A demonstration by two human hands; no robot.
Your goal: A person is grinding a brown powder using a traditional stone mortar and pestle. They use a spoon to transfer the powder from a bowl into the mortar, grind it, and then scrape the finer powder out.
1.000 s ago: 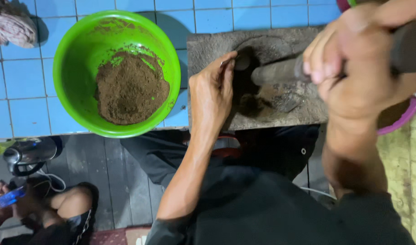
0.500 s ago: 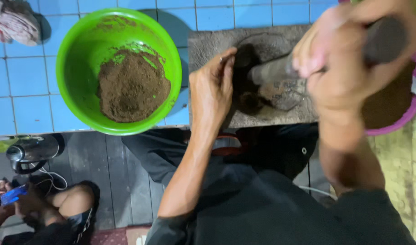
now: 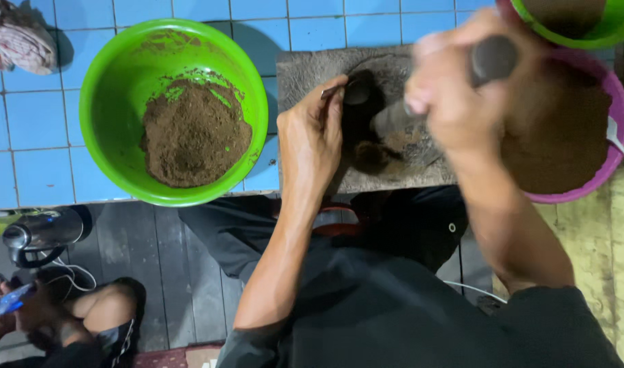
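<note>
The right hand [image 3: 455, 88] is clamped around a dark pestle [image 3: 492, 58], blurred, its lower end down on the grey stone slab [image 3: 305, 71]. The left hand [image 3: 315, 140] rests on the slab with fingers curled together, pinching a small spoon [image 3: 349, 88] beside dark paste [image 3: 373, 153]. A green bowl [image 3: 107, 82] of brown powder sits on the blue tiled tabletop [image 3: 26, 136], a purple bowl [image 3: 615, 116] at the right.

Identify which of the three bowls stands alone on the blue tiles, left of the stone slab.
The large green bowl holding brown powder; the other two sit stacked at the right.
</note>
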